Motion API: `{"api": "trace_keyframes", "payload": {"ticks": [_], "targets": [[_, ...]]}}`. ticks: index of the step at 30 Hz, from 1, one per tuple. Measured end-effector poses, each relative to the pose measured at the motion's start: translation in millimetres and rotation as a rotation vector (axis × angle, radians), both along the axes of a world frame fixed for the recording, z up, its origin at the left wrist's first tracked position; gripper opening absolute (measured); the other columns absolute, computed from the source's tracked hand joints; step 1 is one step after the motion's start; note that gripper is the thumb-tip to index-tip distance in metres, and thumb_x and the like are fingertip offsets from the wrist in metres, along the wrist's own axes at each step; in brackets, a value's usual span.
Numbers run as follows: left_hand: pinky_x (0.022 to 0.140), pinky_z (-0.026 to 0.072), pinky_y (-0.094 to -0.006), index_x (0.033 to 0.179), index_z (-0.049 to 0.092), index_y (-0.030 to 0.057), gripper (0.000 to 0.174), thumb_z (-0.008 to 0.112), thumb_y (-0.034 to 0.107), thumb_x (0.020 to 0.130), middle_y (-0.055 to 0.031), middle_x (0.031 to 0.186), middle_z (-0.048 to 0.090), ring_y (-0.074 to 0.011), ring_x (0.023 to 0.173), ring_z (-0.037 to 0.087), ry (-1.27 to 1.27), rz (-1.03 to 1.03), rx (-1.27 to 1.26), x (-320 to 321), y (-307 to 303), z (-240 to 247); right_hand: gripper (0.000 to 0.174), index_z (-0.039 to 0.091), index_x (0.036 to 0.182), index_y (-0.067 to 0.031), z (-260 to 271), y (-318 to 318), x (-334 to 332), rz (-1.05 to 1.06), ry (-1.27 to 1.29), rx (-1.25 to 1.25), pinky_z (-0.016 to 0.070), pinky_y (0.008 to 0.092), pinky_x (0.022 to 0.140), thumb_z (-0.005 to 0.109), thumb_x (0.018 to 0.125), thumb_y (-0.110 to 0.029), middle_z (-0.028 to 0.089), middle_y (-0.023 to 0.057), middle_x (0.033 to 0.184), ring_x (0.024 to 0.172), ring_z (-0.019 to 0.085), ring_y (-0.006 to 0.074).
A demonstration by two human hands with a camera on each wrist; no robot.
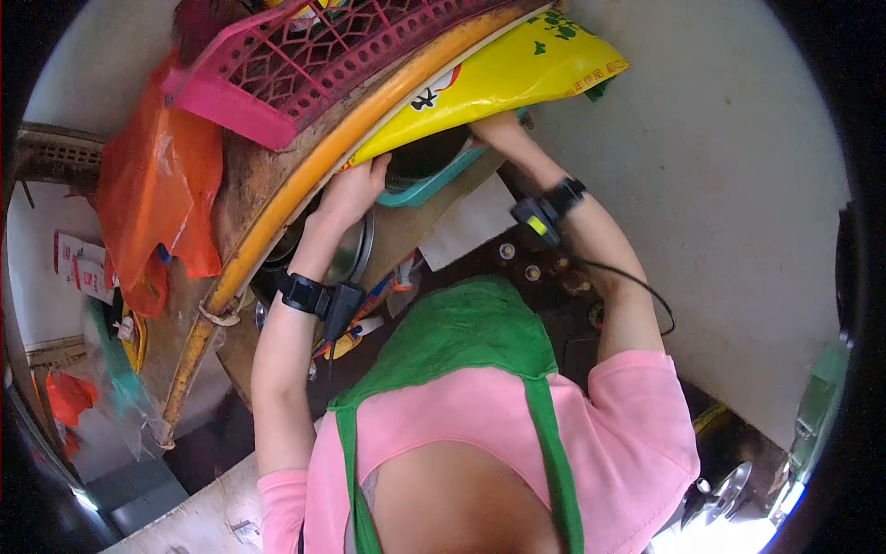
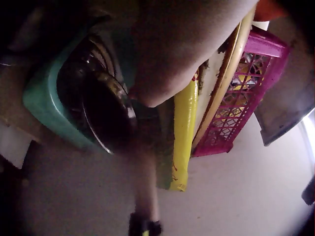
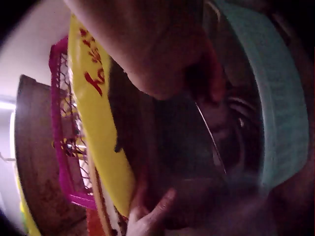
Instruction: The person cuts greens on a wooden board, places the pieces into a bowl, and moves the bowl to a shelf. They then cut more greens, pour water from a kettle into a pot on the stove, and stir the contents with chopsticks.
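Under the yellow bag (image 1: 480, 83), my left hand (image 1: 355, 192) is beside the teal basin (image 1: 429, 189); in the right wrist view that hand (image 3: 150, 216) has thumb and finger spread, near the bag's lower edge. My right hand (image 1: 498, 131) reaches into the basin from the other side, its fingertips hidden by the bag. Closer, in the right wrist view, the right hand (image 3: 162, 64) has curled fingers at the thin rim of a dark round pan (image 3: 224, 142). The left wrist view shows the pan (image 2: 109, 115) tilted inside the teal basin (image 2: 47, 98).
Above the hands, a pink plastic basket (image 1: 249, 102) stands behind a curved yellow-brown edge (image 1: 277, 208). An orange bag (image 1: 166, 175) hangs at the left. A metal lid or bowl (image 1: 351, 254) is beside the left wrist, and small bottles (image 1: 532, 272) stand below the right wrist.
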State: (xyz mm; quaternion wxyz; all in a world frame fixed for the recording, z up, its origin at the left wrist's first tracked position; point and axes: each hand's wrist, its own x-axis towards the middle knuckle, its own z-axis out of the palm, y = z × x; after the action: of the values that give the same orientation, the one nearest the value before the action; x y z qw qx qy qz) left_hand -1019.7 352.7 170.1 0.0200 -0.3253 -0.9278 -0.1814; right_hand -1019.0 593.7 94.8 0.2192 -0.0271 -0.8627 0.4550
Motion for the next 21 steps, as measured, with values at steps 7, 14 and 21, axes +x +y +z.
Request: {"api": "trace_keyframes", "payload": {"ticks": [7, 14, 21], "targets": [[0.094, 0.0383, -0.0391, 0.116, 0.051, -0.0029, 0.041, 0.053, 0.027, 0.088, -0.0238, 0.114, 0.055, -0.0381, 0.11, 0.049, 0.049, -0.024, 0.023, 8, 4, 6, 0.036, 0.055, 0.108, 0.0053, 34, 60, 134, -0.168, -0.336, -0.327, 0.0476, 0.033, 0.069, 0.049, 0.075, -0.007, 0.063, 0.0153, 0.088, 0.076, 0.06, 0.0209], [0.091, 0.0389, -0.0437, 0.116, 0.046, -0.0084, 0.049, 0.059, 0.026, 0.083, -0.0298, 0.112, 0.052, -0.0427, 0.108, 0.049, -0.087, -0.001, -0.141, 22, 6, -3, 0.04, 0.052, 0.116, 0.0038, -5, 60, 246, -0.467, -0.369, -0.504, 0.0485, 0.0257, 0.063, 0.047, 0.077, -0.001, 0.063, 0.0105, 0.092, 0.076, 0.06, 0.0157], [0.099, 0.0306, -0.0465, 0.132, 0.034, -0.0033, 0.067, 0.065, 0.017, 0.076, -0.0262, 0.128, 0.041, -0.0418, 0.119, 0.038, 0.252, -0.301, -0.055, 39, -10, -44, 0.042, 0.052, 0.116, 0.0037, -1, -22, 332, -0.662, -0.1, -0.714, 0.0477, 0.0244, 0.07, 0.048, 0.074, 0.001, 0.063, 0.0081, 0.094, 0.078, 0.059, 0.0107]]}}
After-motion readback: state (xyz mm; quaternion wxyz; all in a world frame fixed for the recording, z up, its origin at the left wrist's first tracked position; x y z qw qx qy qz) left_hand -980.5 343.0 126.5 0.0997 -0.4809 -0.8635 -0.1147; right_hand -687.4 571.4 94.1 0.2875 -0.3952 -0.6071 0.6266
